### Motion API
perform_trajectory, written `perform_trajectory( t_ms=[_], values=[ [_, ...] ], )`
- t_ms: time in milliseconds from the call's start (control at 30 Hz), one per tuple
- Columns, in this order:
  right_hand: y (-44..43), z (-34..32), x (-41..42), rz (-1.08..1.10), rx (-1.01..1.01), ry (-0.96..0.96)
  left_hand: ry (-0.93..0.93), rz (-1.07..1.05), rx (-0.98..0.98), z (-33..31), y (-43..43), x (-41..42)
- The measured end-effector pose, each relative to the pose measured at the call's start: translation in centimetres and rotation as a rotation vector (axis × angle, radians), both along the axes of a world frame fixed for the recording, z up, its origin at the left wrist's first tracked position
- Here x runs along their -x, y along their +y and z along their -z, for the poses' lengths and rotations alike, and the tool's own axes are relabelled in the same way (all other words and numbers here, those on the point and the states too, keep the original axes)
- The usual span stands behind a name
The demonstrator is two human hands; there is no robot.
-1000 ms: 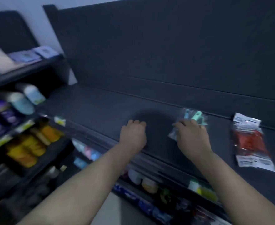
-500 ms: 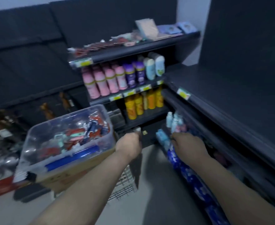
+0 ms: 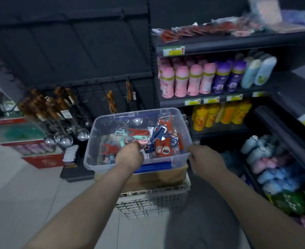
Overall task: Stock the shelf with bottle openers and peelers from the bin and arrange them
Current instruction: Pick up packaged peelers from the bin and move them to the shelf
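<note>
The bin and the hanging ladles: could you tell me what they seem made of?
Bin: probably clear glossy plastic; its walls are see-through. Ladles: polished metal bowls, likely steel, given mirror-like highlights; handles look wooden, though blurred.

The bin (image 3: 130, 112) is clear plastic with a blue strip (image 3: 155, 166) on its near wall. The packets (image 3: 163, 146) in it are red, navy, mint green and pink. The cardboard box (image 3: 158, 178) under it is tan, and the crate (image 3: 148, 200) is pale grey with a lattice of slots. The shelves (image 3: 238, 45) are black, with yellow-and-green price labels (image 3: 174, 50) marked in red. The pink bottles (image 3: 181, 81) wear gold bands. Beside them stand purple bottles (image 3: 227, 78) and pale blue bottles (image 3: 266, 71), and below them yellow bottles (image 3: 200, 119) and orange bottles (image 3: 229, 114). The ladles (image 3: 65, 141) are silver with mottled brown handles. The floor (image 3: 31, 194) is pale grey tile. The bag (image 3: 292, 202) is green with white dots.
</note>
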State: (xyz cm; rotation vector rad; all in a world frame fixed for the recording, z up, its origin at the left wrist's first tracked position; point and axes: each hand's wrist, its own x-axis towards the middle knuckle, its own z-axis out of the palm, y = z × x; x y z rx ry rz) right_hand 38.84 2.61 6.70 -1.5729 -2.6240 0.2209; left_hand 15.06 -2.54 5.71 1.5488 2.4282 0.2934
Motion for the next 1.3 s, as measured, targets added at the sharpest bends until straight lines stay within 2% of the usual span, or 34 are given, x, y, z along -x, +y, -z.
perform_trajectory(
  t_ms=[400,633,900,967,1100,1233,1300],
  values=[
    [13.1,4.0,9.5,0.036,0.301,0.222,-0.068,-0.11,0.107,3.1,6.3,4.5],
    [18.8,7.9,13.6,0.104,0.444,0.169,-0.126,-0.207,0.199,4.8,8.3,5.8],
    [19.0,9.5,14.9,0.128,0.354,0.499,-0.043,-0.386,0.309,5.2,7.6,9.4],
    [19.1,9.4,15.0,0.09,0.369,0.487,-0.043,-0.391,0.322,5.2,7.9,10.3],
    [18.9,7.6,14.5,0.005,0.256,0.357,-0.036,-0.292,0.272,5.3,10.0,10.8],
    [18.6,4.2,13.6,-0.077,0.074,0.377,-0.02,-0.103,0.257,6.8,13.5,10.4],
    [18.1,2.8,13.2,-0.089,0.073,0.402,0.01,0.009,0.284,7.8,15.1,10.2]
  ],
)
